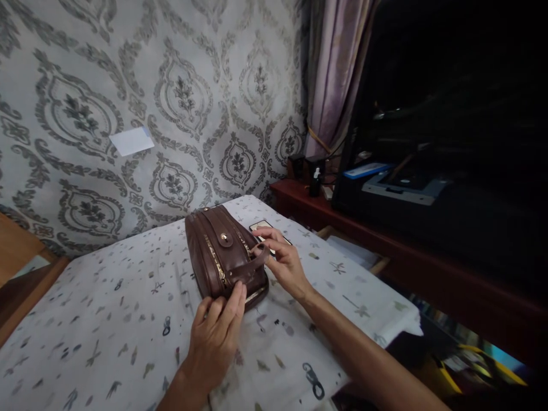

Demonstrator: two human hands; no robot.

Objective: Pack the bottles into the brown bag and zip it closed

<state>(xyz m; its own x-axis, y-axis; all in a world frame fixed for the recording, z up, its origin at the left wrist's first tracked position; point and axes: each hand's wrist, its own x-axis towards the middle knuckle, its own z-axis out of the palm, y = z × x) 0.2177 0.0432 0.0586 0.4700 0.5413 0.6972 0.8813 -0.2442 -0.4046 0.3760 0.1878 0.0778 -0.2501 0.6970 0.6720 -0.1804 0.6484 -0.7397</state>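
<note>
My left hand (216, 337) comes in from 6 o'clock and rests its fingertips on the near end of the brown leather pouch with gold zips (225, 254), thumb and fingers closing lightly on the end of the bag rather than spread flat. My right hand (280, 260) sits at the pouch's 3 o'clock side, thumb and forefinger pinching the thin brown leather wrist strap (250, 267) that runs along the bag's near flank.

I judge the pouch to be soft and fairly light: the leather looks supple, with gentle creases, and it would give under a squeeze rather than hold stiff. The surface has a slight sheen, so it may slide a little on cloth. The best holds seem to be the strap, or the 2 rounded ends, where the seams give the fingers something firm. The zips look like the only hard parts.

It is a rounded, loaf-shaped bag, dark brown, with 2 gold zip lines along its top and a small flap fastened by 1 gold stud (223, 236). It lies on its base near the middle of the white tablecloth printed with small grey motifs (107, 319), its long axis running from 11 o'clock to 5 o'clock.

Just beyond it, at 1 o'clock, a flat dark phone-like slab (262, 226) lies on the cloth, partly hidden by my right hand.
</note>
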